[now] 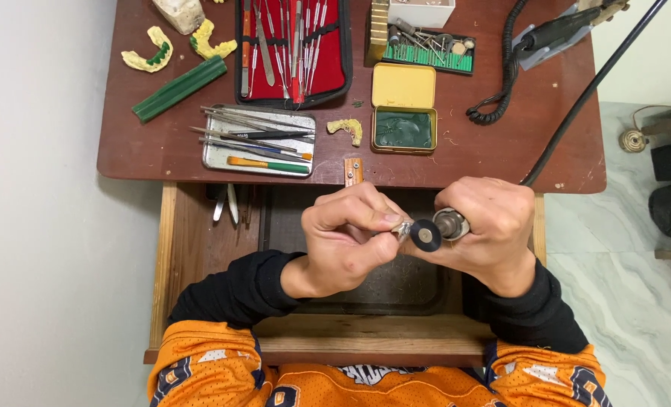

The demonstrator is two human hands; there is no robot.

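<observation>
My right hand grips a rotary handpiece with a black disc wheel at its tip; a black cable runs from it up to the right. My left hand pinches a small shiny metal piece against the wheel. Both hands hover over an open wooden drawer below the brown desk.
On the desk lie a red case of steel instruments, a metal tray of tools and brushes, an open yellow tin of green wax, a bur holder, yellow dental casts, a green wax bar and a coiled cord.
</observation>
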